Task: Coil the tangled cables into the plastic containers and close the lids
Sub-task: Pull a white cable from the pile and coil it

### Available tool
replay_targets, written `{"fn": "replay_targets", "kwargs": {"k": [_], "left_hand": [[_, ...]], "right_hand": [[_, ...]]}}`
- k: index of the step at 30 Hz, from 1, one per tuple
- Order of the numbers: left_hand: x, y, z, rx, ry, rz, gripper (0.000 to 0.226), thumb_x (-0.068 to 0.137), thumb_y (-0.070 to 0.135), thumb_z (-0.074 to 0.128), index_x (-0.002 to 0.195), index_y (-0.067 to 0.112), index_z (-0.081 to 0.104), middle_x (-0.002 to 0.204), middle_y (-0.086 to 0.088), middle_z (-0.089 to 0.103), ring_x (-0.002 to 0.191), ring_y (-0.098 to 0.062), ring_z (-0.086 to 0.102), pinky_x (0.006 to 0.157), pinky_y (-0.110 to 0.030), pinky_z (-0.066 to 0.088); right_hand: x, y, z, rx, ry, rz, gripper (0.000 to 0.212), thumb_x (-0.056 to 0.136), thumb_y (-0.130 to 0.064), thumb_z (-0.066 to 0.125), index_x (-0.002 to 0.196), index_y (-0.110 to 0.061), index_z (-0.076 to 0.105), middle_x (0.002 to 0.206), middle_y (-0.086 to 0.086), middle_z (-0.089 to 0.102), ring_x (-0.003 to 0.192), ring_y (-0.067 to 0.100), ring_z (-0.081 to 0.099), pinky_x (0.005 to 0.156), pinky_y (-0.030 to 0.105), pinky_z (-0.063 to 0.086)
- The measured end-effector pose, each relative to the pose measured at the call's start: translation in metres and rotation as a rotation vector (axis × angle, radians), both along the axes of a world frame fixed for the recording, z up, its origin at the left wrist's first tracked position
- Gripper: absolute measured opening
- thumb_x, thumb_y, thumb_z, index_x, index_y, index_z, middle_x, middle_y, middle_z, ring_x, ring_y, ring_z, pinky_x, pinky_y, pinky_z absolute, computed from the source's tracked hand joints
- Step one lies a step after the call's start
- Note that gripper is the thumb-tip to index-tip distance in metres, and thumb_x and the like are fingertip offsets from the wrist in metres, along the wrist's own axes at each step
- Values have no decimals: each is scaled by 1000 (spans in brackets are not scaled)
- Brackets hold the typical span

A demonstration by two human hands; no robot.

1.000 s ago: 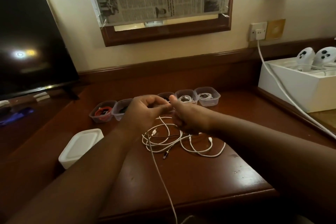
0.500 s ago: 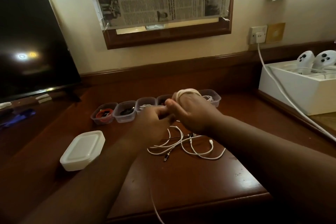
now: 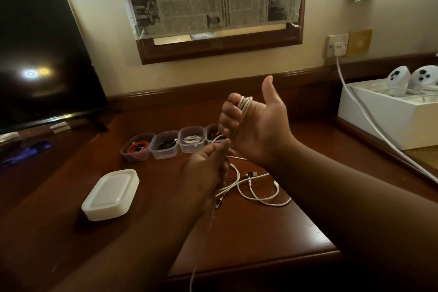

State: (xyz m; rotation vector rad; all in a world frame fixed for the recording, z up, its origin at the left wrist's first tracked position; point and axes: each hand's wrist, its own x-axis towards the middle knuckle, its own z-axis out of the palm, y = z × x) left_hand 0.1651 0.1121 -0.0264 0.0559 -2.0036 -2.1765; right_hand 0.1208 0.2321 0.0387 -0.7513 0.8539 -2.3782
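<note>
My right hand (image 3: 256,130) is raised above the desk, palm toward me and thumb up, with a white cable coil (image 3: 245,104) wrapped round its curled fingers. Just below it my left hand (image 3: 208,161) pinches the loose strand of that cable, which trails down past the desk's front edge. More white cables (image 3: 256,187) lie tangled on the desk under my hands. A row of small clear containers (image 3: 166,146) stands behind, each with a coiled cable inside; my right hand hides those at the right end. A stack of white lids (image 3: 111,194) sits at the left.
A dark TV screen (image 3: 40,54) stands at the left. A white box (image 3: 388,111) with two white controllers sits at the right, and a white power cord (image 3: 369,121) runs from the wall socket across it. The desk's front edge (image 3: 260,265) is close.
My right hand has risen and turned palm toward me with more cable wound on its fingers. My left hand has dropped below it, feeding the strand. The loose tangle on the desk has shrunk.
</note>
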Motion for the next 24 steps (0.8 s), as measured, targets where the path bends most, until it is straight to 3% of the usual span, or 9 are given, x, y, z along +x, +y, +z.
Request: {"fn": "replay_targets", "kwargs": {"k": [2, 5, 7, 9, 12, 16, 20, 22, 24], "left_hand": [[2, -1, -1, -271, 27, 0, 19, 98, 34, 56, 97, 27, 73, 55, 10, 49, 46, -6, 38, 47, -25, 29], [3, -12, 12, -579, 65, -8, 14, 96, 33, 60, 103, 28, 71, 66, 19, 63, 57, 4, 56, 58, -22, 44], [5, -23, 25, -652, 151, 18, 6, 94, 29, 64, 95, 28, 71, 80, 10, 71, 73, -3, 66, 67, -28, 54], [7, -31, 38, -735, 277, 88, 2, 89, 22, 70, 88, 22, 72, 76, 1, 73, 71, -14, 70, 64, -35, 58], [6, -36, 47, -660, 337, 76, 7, 81, 16, 77, 82, 13, 71, 68, 1, 71, 61, -11, 69, 54, -22, 54], [1, -28, 32, 6, 146, -109, 15, 70, 36, 74, 75, 22, 74, 64, -5, 54, 51, -16, 43, 44, -24, 33], [5, -5, 13, 85, 0, -91, 17, 94, 31, 58, 87, 18, 68, 56, 2, 49, 44, -9, 35, 46, -24, 26], [9, -1, 10, -77, 6, -111, 19, 99, 28, 53, 99, 25, 73, 57, 3, 50, 46, -10, 34, 47, -26, 26], [12, -2, 14, -297, 25, -112, 24, 100, 29, 53, 94, 37, 76, 60, 3, 49, 51, -16, 38, 50, -28, 30]], "right_hand": [[-9, -1, -5, 177, 175, -279, 65, 96, -67, 18, 79, -13, 50, 63, 1, 43, 56, 14, 41, 57, 29, 36], [-12, 2, -15, 740, 740, -694, 62, 97, -61, 21, 73, -14, 53, 61, 0, 48, 53, 12, 44, 53, 31, 38], [-9, 6, -22, 1095, 1085, -802, 66, 91, -65, 19, 66, -15, 52, 60, 1, 48, 51, 13, 44, 51, 32, 36], [-4, 6, -27, 1268, 1169, -760, 75, 87, -68, 14, 64, -10, 54, 59, 4, 49, 51, 15, 43, 52, 34, 35], [3, 3, -26, 1132, 764, -299, 78, 91, -70, 10, 61, -10, 50, 52, 3, 41, 44, 15, 34, 50, 31, 28], [6, 9, -11, 415, 199, 315, 81, 86, -80, 13, 55, -11, 42, 44, 0, 33, 37, 13, 29, 44, 26, 21], [11, 8, 3, 37, 98, 118, 78, 89, -78, 12, 68, -11, 46, 56, 2, 37, 51, 16, 37, 54, 29, 33], [2, 5, 6, 105, 216, -145, 70, 90, -73, 18, 75, -11, 48, 62, 3, 42, 56, 16, 42, 57, 30, 37], [-7, 5, 6, 409, 493, -471, 59, 91, -64, 35, 76, -9, 52, 61, 2, 50, 52, 13, 47, 54, 28, 40]]}}
